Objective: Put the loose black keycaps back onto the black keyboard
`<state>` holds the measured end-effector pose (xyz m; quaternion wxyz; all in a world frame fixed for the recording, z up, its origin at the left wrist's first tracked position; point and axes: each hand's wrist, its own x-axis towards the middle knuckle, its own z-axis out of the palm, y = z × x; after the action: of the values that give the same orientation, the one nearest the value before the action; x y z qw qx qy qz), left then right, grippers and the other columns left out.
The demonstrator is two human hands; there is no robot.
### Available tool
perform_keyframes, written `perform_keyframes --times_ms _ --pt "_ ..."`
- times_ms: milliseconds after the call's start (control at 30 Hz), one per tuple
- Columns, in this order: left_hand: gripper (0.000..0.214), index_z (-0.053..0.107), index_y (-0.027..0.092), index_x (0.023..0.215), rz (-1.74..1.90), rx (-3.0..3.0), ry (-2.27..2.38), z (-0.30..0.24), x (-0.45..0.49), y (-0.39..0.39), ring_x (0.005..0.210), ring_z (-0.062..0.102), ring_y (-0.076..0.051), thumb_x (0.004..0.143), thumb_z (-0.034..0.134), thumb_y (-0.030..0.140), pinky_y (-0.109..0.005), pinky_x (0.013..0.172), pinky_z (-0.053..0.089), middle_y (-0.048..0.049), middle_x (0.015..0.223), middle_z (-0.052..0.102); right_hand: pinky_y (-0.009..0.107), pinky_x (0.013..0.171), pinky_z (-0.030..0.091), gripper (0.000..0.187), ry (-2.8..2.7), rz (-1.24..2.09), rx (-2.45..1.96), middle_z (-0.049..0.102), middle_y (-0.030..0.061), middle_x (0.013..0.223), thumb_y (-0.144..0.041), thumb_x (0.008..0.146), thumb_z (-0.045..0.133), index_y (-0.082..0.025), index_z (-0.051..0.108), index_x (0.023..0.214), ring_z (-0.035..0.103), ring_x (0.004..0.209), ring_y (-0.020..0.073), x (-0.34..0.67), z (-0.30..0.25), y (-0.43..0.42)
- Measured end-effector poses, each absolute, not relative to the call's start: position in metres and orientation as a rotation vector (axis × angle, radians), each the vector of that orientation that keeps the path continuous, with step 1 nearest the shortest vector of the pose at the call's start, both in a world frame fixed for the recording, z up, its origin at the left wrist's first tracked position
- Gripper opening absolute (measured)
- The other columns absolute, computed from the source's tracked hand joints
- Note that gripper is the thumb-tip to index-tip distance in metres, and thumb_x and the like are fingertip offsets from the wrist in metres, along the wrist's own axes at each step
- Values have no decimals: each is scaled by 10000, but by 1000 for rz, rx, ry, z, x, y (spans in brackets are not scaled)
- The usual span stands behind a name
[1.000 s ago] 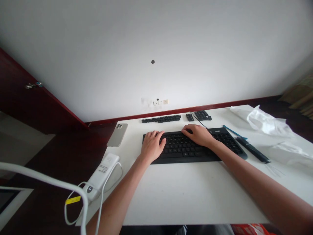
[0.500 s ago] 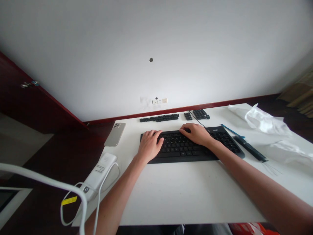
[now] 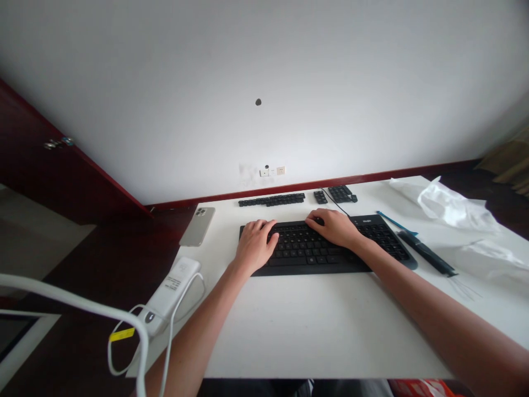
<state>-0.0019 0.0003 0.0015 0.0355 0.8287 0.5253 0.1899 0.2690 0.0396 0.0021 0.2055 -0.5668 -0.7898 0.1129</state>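
A black keyboard (image 3: pixel 306 259) lies flat on the white table, its upper left keys partly hidden by my hands. My left hand (image 3: pixel 255 242) is closed over its left end. The fingers bend at the far edge and the thumb rests on the key side. Right of the keyboard's middle, my right hand (image 3: pixel 330 226) also grips the far edge, fingers curled and thumb tucked toward them. Their fingertips are partly out of sight. Beyond the keyboard sit rows of loose black keycaps (image 3: pixel 285 199), a small keycap cluster (image 3: pixel 320 197) and a larger keycap block (image 3: pixel 341 194).
A phone (image 3: pixel 198 226) and a white power strip (image 3: pixel 171 289) with cables lie at left. On the right are a blue stick-like tool (image 3: pixel 397 222), a black-handled brush-like tool (image 3: pixel 427 253) and crumpled white plastic wrapping (image 3: pixel 450 204). The keyboard's cable (image 3: pixel 335 202) runs back between keycaps.
The whole view has shifted slightly, so everything appears a little further right. Both hands keep the same place on the keyboard.
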Motion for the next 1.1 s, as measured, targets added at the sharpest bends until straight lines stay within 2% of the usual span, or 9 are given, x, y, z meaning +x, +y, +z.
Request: perform_keyframes --times_ms 200,367,533,700,867,1000,1100 --pt "403 575 266 1395 568 2544 1628 3 0 -1 1190 579 -257 1053 407 398 -450 1085 447 -77 1255 660 306 724 438 241 -2177 298 -1624 769 12 989 -412 980 540 -271 730 936 690 886 220 265 4 37" --pt "361 623 259 1338 590 2498 1658 8 -1 4 1157 635 -249 1048 417 319 -447 1067 478 -60 1252 703 301 719 434 250 -2174 303 -1614 766 26 995 -412 981 535 -264 732 937 687 897 225 265 5 36" --pt "339 663 275 1288 686 2332 1691 23 -2 24 1009 696 -215 969 552 305 -375 947 560 -39 1170 733 294 707 432 250 -2168 315 -1611 765 31 979 -417 979 543 -263 733 927 686 886 225 266 6 35" --pt "332 737 244 1146 708 2419 1828 24 3 59 1045 648 -235 898 535 158 -388 978 540 -57 1078 719 293 707 436 252 -2177 312 -1605 766 37 989 -417 981 539 -265 735 936 687 905 229 267 7 35" --pt "415 729 226 1208 701 2505 1797 11 7 78 1107 585 -237 886 495 109 -368 1002 514 -58 1152 702 299 719 438 260 -2183 314 -1596 764 38 985 -422 986 530 -263 729 933 688 909 230 267 6 36" --pt "470 655 206 1358 655 2619 1743 5 10 76 1127 548 -256 914 504 178 -414 1059 463 -73 1276 665 303 710 429 258 -2179 304 -1619 767 35 978 -424 985 531 -268 731 936 688 904 234 266 5 36" --pt "484 626 202 1400 597 2625 1744 4 11 75 1166 530 -269 938 483 215 -425 1064 448 -75 1339 638 304 699 423 253 -2174 309 -1628 767 26 971 -426 983 534 -275 731 932 687 890 232 265 5 36"
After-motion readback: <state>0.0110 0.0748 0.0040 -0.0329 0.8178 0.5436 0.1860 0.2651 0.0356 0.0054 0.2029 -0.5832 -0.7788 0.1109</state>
